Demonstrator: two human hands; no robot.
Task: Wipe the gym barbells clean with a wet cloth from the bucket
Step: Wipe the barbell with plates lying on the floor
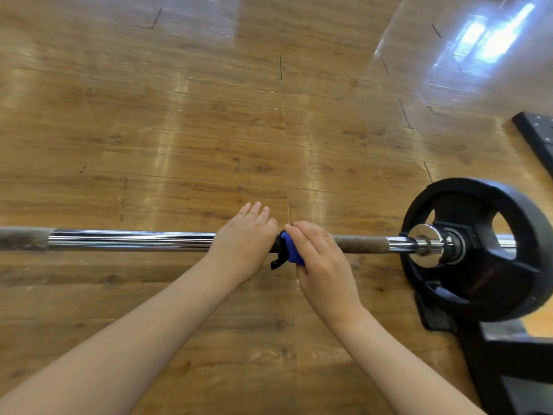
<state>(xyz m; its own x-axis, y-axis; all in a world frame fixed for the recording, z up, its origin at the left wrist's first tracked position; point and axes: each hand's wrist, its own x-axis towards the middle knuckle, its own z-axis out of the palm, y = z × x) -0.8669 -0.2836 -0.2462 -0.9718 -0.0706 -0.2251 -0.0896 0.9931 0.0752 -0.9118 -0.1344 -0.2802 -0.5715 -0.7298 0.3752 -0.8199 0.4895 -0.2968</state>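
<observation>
Mid-frame, barbell (131, 241) runs left-right; both hands on it, right fingers (302, 238) prob. pinching blue cloth (291, 250).

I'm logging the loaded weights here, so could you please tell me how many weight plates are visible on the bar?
1. A black weight plate sits on the right end of the barbell. The bar's left end runs out of view, so more may be hidden.

Glossy wood-plank floor (209, 121), warm brown, visible seams and grain. Bright window reflection (493, 34) on floor at upper right; paler vertical light streaks across centre. Black rack frame (505, 363) at lower right; black bolted base plate (537, 136) at right edge.
</observation>
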